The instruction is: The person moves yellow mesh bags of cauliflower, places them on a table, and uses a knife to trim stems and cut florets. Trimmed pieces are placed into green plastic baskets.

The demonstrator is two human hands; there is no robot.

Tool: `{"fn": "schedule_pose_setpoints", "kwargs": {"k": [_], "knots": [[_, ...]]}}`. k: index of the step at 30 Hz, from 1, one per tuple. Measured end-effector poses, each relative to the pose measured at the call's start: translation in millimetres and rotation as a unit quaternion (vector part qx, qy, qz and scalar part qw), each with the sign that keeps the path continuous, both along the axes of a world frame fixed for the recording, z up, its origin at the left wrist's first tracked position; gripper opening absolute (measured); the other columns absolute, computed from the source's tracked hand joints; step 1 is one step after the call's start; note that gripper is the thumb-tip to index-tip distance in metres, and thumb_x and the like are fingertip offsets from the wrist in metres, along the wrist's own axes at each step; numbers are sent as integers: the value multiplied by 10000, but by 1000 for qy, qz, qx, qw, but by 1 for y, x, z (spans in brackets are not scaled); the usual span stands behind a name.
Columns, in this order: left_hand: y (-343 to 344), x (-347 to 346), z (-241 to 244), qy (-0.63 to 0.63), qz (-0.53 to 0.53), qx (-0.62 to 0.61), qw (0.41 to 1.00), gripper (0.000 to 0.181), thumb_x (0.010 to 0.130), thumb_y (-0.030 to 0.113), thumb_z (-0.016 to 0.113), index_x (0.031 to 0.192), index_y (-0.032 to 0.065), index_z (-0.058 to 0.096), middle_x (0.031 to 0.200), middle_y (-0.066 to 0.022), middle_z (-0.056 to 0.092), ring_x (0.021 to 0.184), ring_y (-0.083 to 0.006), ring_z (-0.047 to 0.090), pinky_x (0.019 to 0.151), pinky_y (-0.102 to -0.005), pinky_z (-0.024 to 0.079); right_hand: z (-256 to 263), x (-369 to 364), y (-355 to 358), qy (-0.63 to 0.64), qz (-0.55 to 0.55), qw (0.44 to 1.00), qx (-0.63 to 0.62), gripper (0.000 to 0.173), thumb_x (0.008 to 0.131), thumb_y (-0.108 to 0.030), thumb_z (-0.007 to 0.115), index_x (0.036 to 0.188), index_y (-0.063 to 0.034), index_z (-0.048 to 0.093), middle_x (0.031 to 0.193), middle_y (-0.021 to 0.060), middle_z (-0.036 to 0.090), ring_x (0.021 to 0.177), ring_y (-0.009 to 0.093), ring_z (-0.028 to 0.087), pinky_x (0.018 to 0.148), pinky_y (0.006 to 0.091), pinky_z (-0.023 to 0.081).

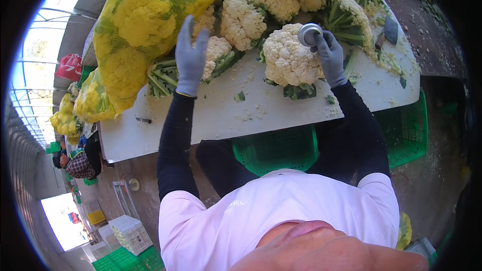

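In my gloved right hand (332, 60) is a round, shiny metal tool (307, 34) with a ring-like rim; its exact kind is unclear. The tool is over the upper right of a cauliflower head (288, 58), which sits on the white tabletop (222, 113) with green leaves under it. My left hand (191, 60), in a grey glove, is raised with thumb and fingers apart and nothing in it. Behind it lies a smaller cauliflower (217, 53) with cut leaf stalks. Beside that hand stands a yellow mesh bag (139, 26) full of cauliflowers.
Several cauliflowers (243, 22) are heaped across the table's far side. A cleaver (391, 30) lies among scraps at right, a small dark-handled tool (143, 120) near the left edge. Green crates (278, 148) stand below the table. Another person (79, 163) is at far left.
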State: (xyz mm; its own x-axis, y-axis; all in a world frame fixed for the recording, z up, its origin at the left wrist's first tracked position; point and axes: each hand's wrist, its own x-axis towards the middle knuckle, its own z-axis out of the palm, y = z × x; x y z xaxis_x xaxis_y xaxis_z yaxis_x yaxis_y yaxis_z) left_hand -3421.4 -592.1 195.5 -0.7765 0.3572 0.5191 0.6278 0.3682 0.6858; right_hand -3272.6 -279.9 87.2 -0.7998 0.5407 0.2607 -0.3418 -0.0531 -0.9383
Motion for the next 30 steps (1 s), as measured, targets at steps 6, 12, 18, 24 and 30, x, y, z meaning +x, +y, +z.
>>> {"fn": "schedule_pose_setpoints", "kwargs": {"k": [6, 12, 18, 24, 30], "knots": [[121, 63, -109, -66, -62, -69, 993, 969, 846, 569, 729, 1517, -1, 323, 1536, -282, 338, 1467, -419, 266, 1204, -456, 234, 15, -3, 32, -122, 23, 976, 178, 345, 997, -367, 619, 1057, -29, 649, 817, 64, 674, 740, 149, 646, 681, 314, 494], [161, 86, -114, 18, -60, -84, 995, 771, 810, 420, 785, 1421, 56, 486, 1465, -285, 399, 1394, -423, 342, 1157, -469, 306, -70, 72, 171, -338, -184, 866, 320, 448, 974, -462, 582, 994, -31, 702, 770, 153, 700, 711, 318, 669, 672, 424, 505], [206, 92, -107, 86, -86, -135, 983, 683, 794, 367, 775, 1367, 79, 541, 1463, -282, 415, 1376, -431, 364, 1146, -476, 321, -116, 97, 144, -474, -83, 828, 289, 433, 989, -433, 542, 977, -26, 689, 775, 155, 690, 677, 292, 646, 653, 434, 500], [157, 84, -111, 75, -117, -89, 986, 622, 783, 246, 751, 1351, 79, 560, 1464, -258, 427, 1375, -422, 391, 1153, -466, 325, -95, 190, 211, -515, -126, 828, 184, 532, 962, -498, 571, 1002, 18, 693, 802, 174, 700, 655, 266, 696, 647, 391, 542], [174, 93, -107, 105, -182, -121, 970, 702, 772, 205, 761, 1409, 67, 501, 1515, -267, 365, 1407, -426, 357, 1160, -478, 312, -106, 156, 304, -432, -299, 832, 180, 483, 959, -475, 596, 1176, -46, 649, 881, 179, 689, 691, 279, 690, 646, 422, 553]]}}
